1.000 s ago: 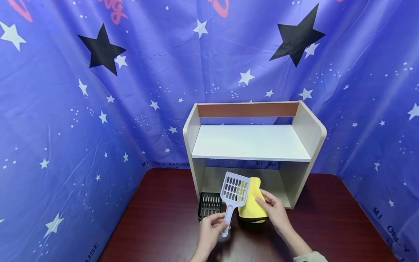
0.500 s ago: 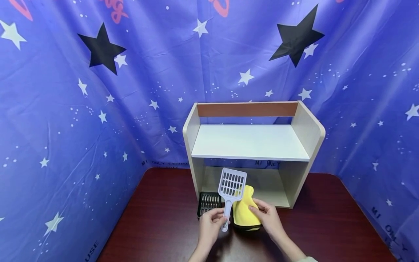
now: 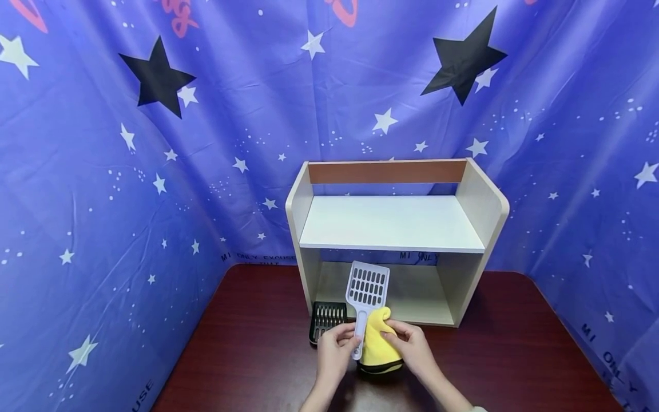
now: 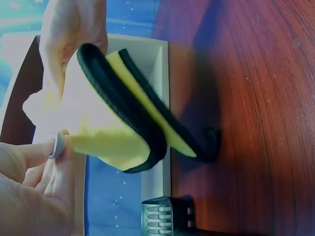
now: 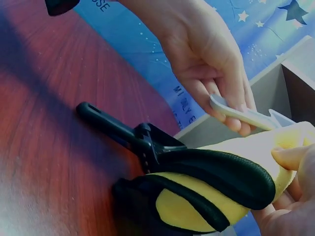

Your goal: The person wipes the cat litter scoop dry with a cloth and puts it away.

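left hand (image 3: 333, 352) pinches the grey litter scoop (image 3: 362, 312), right hand (image 3: 415, 348) the yellow cloth (image 3: 378, 348) beside it, over the desk (image 3: 252, 349); too light a pinch could let the scoop twist or the cloth slip.

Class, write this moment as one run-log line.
left hand: grips pale grey slotted scoop | right hand: pinches black-edged yellow cloth | black slotted scoop: on table

Left hand (image 5: 211, 59), upper centre, gripping a slender pale handle (image 5: 241, 116); right hand (image 5: 290, 216), lower right, pinching a yellow cloth (image 5: 226, 177) with black edging. A black long-handled tool (image 5: 118, 129), partly hidden by the cloth, lies on the reddish desk (image 5: 54, 118). Behind: pale shelf unit (image 5: 268, 93), star-printed blue curtain (image 5: 133, 34).
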Available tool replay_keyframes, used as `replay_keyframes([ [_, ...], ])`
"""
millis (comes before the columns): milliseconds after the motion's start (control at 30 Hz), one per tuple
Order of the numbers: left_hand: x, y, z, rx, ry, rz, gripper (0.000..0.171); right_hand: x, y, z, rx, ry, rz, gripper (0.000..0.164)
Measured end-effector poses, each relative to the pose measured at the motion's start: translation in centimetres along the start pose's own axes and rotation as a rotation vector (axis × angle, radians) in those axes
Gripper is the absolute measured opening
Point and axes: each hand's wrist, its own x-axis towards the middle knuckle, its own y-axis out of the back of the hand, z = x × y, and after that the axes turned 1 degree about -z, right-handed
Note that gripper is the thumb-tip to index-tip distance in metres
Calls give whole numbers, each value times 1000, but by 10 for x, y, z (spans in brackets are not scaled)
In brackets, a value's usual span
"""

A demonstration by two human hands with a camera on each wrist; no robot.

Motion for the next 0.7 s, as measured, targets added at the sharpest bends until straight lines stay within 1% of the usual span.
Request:
replay_keyframes([
  [67,0,2,1,-24,-5,-6,26,0,4,-1,1,1,-11,29],
  [167,1,6,1,-56,1,-19,26,1,11,-3,12,-18,-4,32],
  [333,0,13,0,-61,25,-36,25,7,24,-10,11,-56,69,35],
  [500,-3,15,-3,-73,44,-46,26,18,39,-16,-4,-25,96,37],
  [600,-6,16,-6,-83,39,-53,26,24,47,-19,-13,4,100,38],
  [700,-8,16,-7,-82,19,-62,26,30,53,-21,-24,20,104,39],
])
